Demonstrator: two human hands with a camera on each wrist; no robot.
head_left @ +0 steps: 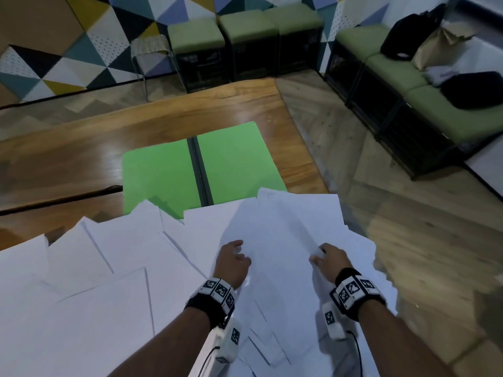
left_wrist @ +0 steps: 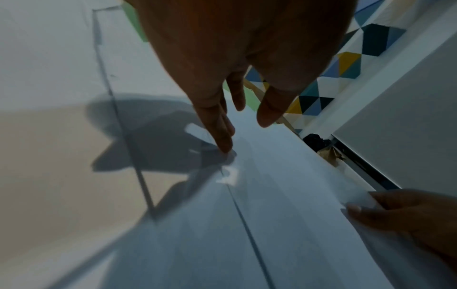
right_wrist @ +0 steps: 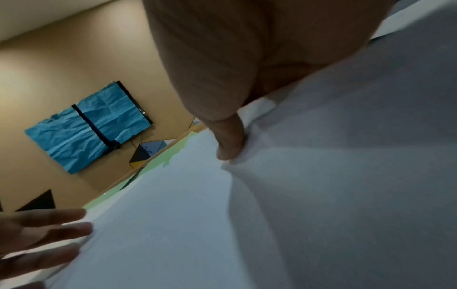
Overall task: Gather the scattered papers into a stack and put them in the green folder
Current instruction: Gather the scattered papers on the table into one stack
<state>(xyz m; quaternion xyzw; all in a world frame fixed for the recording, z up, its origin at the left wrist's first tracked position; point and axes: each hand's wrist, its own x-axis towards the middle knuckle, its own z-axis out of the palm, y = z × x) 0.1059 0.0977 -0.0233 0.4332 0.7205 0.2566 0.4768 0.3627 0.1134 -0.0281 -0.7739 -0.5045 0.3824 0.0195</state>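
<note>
Several white sheets of paper (head_left: pixel 114 268) lie overlapping across the near part of the wooden table (head_left: pixel 81 148). Beyond them the green folder (head_left: pixel 160 175) lies open and flat, its near edge under the sheets. My right hand (head_left: pixel 317 255) pinches a raised sheet (head_left: pixel 280 235) at the right of the pile; in the right wrist view its thumb (right_wrist: pixel 230 144) presses on top of the sheet (right_wrist: pixel 321 176), which hides the fingers. My left hand (head_left: pixel 239 253) hovers with relaxed fingers, one fingertip (left_wrist: pixel 226 148) touching the paper (left_wrist: pixel 272 195).
The table's right edge (head_left: pixel 302 148) runs just past the papers, with wood floor (head_left: pixel 408 240) beyond. Green-cushioned stools (head_left: pixel 245 25) and a metal stool (head_left: pixel 152 50) stand at the back. A bench at the right holds black bags (head_left: pixel 408 34) and a brown paper bag (head_left: pixel 435 44).
</note>
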